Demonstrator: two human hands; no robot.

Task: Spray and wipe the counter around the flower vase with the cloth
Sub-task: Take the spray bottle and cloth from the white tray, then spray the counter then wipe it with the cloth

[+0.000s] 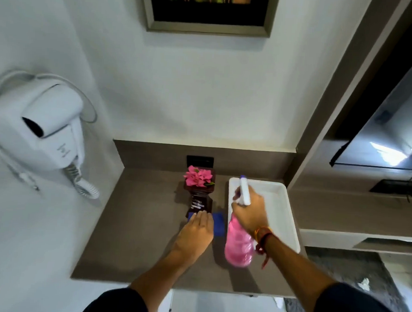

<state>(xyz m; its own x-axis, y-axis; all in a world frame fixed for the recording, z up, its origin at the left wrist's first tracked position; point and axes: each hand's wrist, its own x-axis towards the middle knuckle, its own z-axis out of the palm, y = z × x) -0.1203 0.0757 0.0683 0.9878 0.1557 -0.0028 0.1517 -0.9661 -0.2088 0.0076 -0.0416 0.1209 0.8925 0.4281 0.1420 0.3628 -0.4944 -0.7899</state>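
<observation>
Two hands over brown counter (135, 224). My left hand (195, 234) flat, fingers spread, pressing blue cloth (218, 224) on counter just in front of dark flower vase (198, 198); vase holds pink flowers (197, 177). My right hand (251, 214) wrapped around neck of spray bottle (239, 247), pink liquid inside, white nozzle pointing away. White tray (283, 208) right of vase; contents hidden behind hand.
</observation>
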